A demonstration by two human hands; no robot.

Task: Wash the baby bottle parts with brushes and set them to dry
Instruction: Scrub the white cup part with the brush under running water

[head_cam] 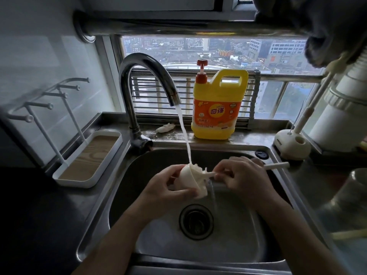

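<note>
Scrubbing was judged to be the step in hand. A small white cup-shaped plastic bottle part [190, 175] was held above the stainless steel sink basin [238, 245], directly under the stream of water [184, 133] that ran from the curved chrome tap [145, 64]. The part was gripped by the left hand [164, 187], its fingers [184, 192] curled round the outer wall, with the open mouth turned toward the right. A white-handled bottle brush [276, 165] was pinched in the right hand [244, 175], the fingers closed on the handle close to the head. Pale bristles were seen at the mouth of the part; how deep they reached could not be told.

On the table to the left of the sink stood a white peg drying rack with a wood-grain tray [69, 182], well apart from the hands. A yellow detergent jug with a red pump [217, 108] stood behind the basin.

For the next move, it was judged that the brush would have to be drawn out, the part rinsed and shaken free of water, then carried leftward over the sink rim and set mouth-down on a peg.
</note>
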